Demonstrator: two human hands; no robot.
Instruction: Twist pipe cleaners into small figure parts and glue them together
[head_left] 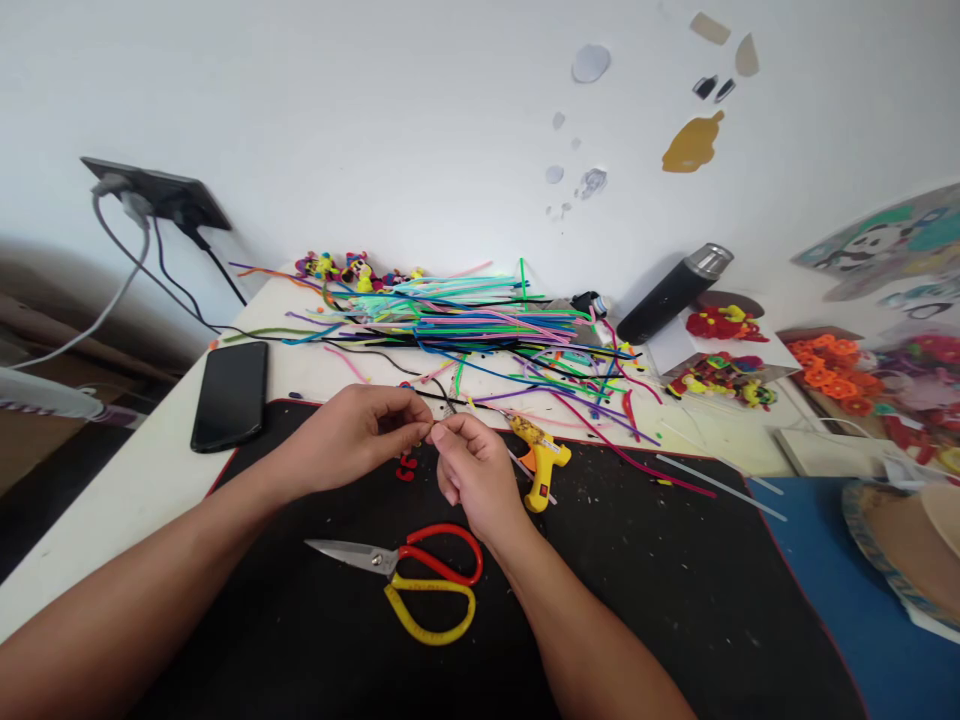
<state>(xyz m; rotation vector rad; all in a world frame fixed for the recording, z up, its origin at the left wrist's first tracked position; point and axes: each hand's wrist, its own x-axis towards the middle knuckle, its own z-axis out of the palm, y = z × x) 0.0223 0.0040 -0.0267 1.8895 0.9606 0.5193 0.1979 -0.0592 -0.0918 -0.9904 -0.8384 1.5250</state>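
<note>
My left hand and my right hand meet fingertip to fingertip above the black mat. Both are closed in a pinch, and whatever they hold is too small and covered to make out. A small red curled piece lies just under my left fingers. Close to my right hand is a yellow glue gun with an orange trigger. Nearer to me, scissors with one red and one yellow handle lie on the mat, blades pointing left.
Behind the hands is a heap of coloured pipe cleaners. A phone lies at the left, below a wall socket with cables. A black flask, small figures, glue sticks and a basket are at the right.
</note>
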